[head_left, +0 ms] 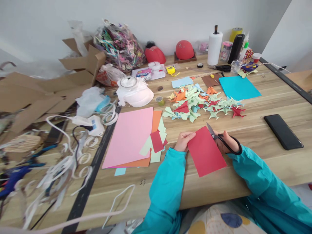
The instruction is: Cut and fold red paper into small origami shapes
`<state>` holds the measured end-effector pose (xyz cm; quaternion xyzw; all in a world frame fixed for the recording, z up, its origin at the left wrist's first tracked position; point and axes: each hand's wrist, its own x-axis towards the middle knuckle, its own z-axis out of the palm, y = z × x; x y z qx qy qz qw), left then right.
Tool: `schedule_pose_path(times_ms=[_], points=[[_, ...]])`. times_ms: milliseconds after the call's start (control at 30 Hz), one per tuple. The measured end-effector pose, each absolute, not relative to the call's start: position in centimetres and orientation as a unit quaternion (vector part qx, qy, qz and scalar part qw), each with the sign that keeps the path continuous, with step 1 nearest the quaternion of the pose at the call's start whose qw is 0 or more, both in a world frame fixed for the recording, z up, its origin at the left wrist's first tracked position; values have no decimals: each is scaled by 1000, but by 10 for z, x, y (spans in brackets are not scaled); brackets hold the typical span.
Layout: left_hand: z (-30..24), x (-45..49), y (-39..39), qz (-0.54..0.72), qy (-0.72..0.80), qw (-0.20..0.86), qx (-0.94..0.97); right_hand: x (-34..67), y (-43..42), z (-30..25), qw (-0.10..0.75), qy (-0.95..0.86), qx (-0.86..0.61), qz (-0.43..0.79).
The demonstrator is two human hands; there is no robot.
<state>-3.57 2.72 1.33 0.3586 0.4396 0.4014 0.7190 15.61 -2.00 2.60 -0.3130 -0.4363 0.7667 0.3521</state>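
My left hand (184, 141) pinches the upper left corner of a red sheet of paper (206, 154), held tilted above the table edge. My right hand (226, 143) grips black-handled scissors (219, 137), whose blades lie at the sheet's upper right edge. Whether the blades are cutting into it I cannot tell. Beyond my hands lies a pile of folded paper shapes (192, 102) in pale green, red, orange and blue. To my left, small cut pieces of red (157, 141) and pale green paper rest partly on larger pink paper sheets (133, 133).
A black phone (283, 131) lies at the right. Turquoise paper (240, 87) is beyond the pile. At the left are cables (60, 169), a power strip (90, 125) and an open cardboard box (48, 84). Bottles and a white roll (214, 48) stand by the wall.
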Motion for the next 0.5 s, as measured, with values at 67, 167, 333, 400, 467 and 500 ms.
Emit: schedule_pose_path(times_ms=[67,167,333,400,467,500], points=[[13,-36,27,401,443,716,362,157,-20,22,359,-447,-323,753],[14,-36,27,407,448,710,359,156,-20,17,373,-466,-341,726],[12,-35,27,418,450,707,352,154,-20,14,391,-498,-387,670],[11,-34,27,421,451,705,349,154,-19,14,397,-501,-386,665],[10,-33,27,424,453,703,347,154,-19,14,403,-498,-375,670],[10,-33,27,425,454,702,346,154,-18,14,405,-495,-368,675]])
